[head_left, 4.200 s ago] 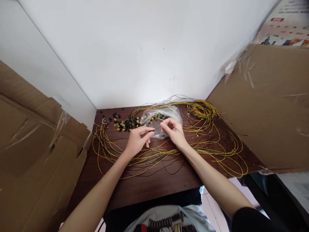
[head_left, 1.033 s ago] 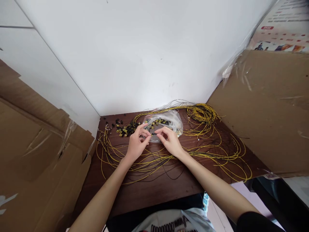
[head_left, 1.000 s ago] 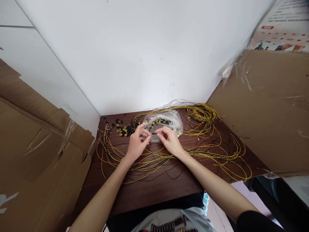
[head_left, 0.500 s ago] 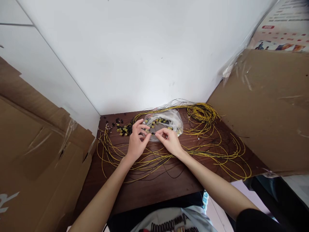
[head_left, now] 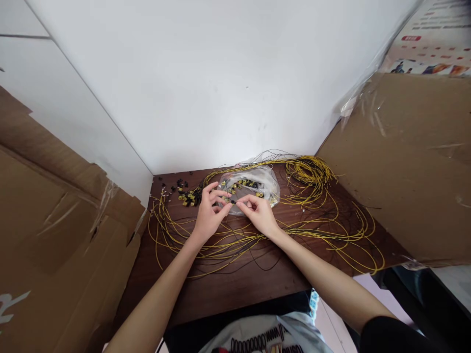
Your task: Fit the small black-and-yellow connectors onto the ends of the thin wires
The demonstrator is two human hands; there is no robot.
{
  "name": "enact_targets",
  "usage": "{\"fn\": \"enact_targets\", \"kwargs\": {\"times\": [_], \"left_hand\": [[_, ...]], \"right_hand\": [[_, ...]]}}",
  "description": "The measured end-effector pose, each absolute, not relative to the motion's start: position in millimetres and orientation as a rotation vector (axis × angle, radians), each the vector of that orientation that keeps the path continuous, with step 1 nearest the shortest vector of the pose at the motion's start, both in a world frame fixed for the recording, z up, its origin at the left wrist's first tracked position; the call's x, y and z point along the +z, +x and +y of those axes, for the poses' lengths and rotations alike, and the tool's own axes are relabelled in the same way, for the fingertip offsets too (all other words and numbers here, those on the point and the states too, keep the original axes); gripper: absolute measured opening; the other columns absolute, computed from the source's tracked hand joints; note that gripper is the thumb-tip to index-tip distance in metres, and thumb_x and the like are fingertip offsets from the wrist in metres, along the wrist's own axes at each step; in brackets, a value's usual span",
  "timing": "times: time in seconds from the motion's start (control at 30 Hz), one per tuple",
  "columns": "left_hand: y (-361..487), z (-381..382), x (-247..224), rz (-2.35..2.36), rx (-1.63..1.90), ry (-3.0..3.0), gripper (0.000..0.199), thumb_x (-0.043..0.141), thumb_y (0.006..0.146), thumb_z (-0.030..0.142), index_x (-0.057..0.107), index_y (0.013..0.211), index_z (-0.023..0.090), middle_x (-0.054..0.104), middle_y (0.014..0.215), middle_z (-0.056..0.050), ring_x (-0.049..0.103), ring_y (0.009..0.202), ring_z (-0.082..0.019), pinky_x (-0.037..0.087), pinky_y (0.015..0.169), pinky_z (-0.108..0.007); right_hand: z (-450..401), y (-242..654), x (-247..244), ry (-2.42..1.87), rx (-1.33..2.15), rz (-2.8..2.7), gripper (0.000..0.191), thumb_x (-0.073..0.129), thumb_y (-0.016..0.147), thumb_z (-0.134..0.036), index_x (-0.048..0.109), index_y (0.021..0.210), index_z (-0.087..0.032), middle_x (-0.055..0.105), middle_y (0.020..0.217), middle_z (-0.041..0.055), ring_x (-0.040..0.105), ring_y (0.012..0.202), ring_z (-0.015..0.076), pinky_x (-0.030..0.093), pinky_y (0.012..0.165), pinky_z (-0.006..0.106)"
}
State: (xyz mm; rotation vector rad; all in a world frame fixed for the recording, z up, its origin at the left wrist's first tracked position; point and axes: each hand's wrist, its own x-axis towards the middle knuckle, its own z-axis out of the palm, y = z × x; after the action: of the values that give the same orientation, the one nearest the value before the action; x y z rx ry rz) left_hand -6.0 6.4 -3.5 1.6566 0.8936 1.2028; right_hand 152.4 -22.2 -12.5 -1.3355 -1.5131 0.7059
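My left hand (head_left: 210, 214) pinches a small black part (head_left: 233, 201) between thumb and a finger, its other fingers raised. On the opposite side of that part, my right hand (head_left: 258, 212) has its thumb and finger closed on it too. Beneath and behind both hands lies a clear plastic bag (head_left: 272, 182) with small yellow and black pieces (head_left: 241, 184). A pile of yellow and black connectors (head_left: 188, 197) rests left of my left hand. Fine details between the fingertips are too small to make out.
Yellow and black wires (head_left: 235, 250) stretch across the brown table (head_left: 235, 289). A coiled wire bundle (head_left: 309, 174) lies at the back right. Cardboard stands at the left (head_left: 66, 220) and right (head_left: 408, 171), with a white wall (head_left: 221, 88) behind.
The small black part and my fingertips have shifted very slightly. Both hands keep nearly the same pose.
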Motion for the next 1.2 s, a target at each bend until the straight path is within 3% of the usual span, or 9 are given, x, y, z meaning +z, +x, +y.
{"fn": "enact_targets", "kwargs": {"times": [0.17,0.27,0.47,0.6,0.97,1.07,1.2], "left_hand": [[-5,5,-3,0.890,1.057,1.614,0.028,0.064,0.071,0.025,0.059,0.097,0.015,0.060,0.087,-0.006,0.055,0.072,-0.012,0.050,0.054,-0.021],[-6,4,0,0.928,1.042,1.573,0.017,0.066,0.069,0.025,0.066,0.081,0.012,0.061,0.077,-0.004,0.055,0.064,-0.011,0.049,0.054,-0.022],[-6,3,3,0.930,1.074,1.454,0.018,0.069,0.067,0.023,0.069,0.081,0.013,0.066,0.074,-0.003,0.053,0.057,-0.009,0.047,0.056,-0.023],[-5,4,3,0.937,1.142,1.349,0.021,0.071,0.065,0.025,0.069,0.081,0.013,0.068,0.084,-0.006,0.053,0.057,-0.009,0.046,0.056,-0.023],[-6,8,0,0.988,1.202,1.320,0.027,0.071,0.065,0.031,0.069,0.085,0.013,0.068,0.082,-0.006,0.047,0.050,-0.006,0.042,0.051,-0.023],[-7,8,0,1.002,1.182,1.367,0.026,0.069,0.067,0.032,0.070,0.086,0.014,0.067,0.077,-0.005,0.046,0.050,-0.006,0.041,0.051,-0.023],[-8,8,-1,0.991,1.154,1.526,0.022,0.067,0.070,0.030,0.071,0.085,0.015,0.060,0.067,-0.002,0.046,0.051,-0.008,0.040,0.051,-0.023]], "right_hand": [[-24,153,-12,-1.301,0.715,-1.570,0.026,0.055,0.080,-0.037,0.067,0.082,-0.015,0.030,0.049,-0.0066,0.028,0.047,0.0077,0.023,0.049,0.022],[-25,153,-11,-1.291,0.714,-1.597,0.027,0.055,0.080,-0.039,0.065,0.075,-0.014,0.032,0.050,-0.0061,0.029,0.048,0.0076,0.024,0.049,0.022],[-27,154,-6,-1.281,0.679,-1.642,0.035,0.055,0.080,-0.045,0.058,0.063,-0.013,0.038,0.050,-0.0049,0.031,0.049,0.0074,0.025,0.049,0.022],[-28,154,-4,-1.273,0.637,-1.692,0.035,0.054,0.081,-0.042,0.056,0.061,-0.014,0.038,0.050,-0.0050,0.031,0.048,0.0069,0.025,0.049,0.021],[-29,155,0,-1.250,0.668,-1.774,0.031,0.056,0.080,-0.039,0.060,0.062,-0.015,0.054,0.054,-0.0020,0.042,0.049,0.0080,0.030,0.050,0.021],[-27,157,1,-1.226,0.666,-1.667,0.028,0.054,0.082,-0.038,0.064,0.068,-0.015,0.061,0.063,0.0015,0.049,0.056,0.0107,0.036,0.054,0.022],[-22,161,-1,-1.160,0.747,-1.464,0.025,0.058,0.079,-0.035,0.065,0.092,-0.016,0.065,0.080,0.0050,0.057,0.069,0.0138,0.046,0.066,0.025]]}}
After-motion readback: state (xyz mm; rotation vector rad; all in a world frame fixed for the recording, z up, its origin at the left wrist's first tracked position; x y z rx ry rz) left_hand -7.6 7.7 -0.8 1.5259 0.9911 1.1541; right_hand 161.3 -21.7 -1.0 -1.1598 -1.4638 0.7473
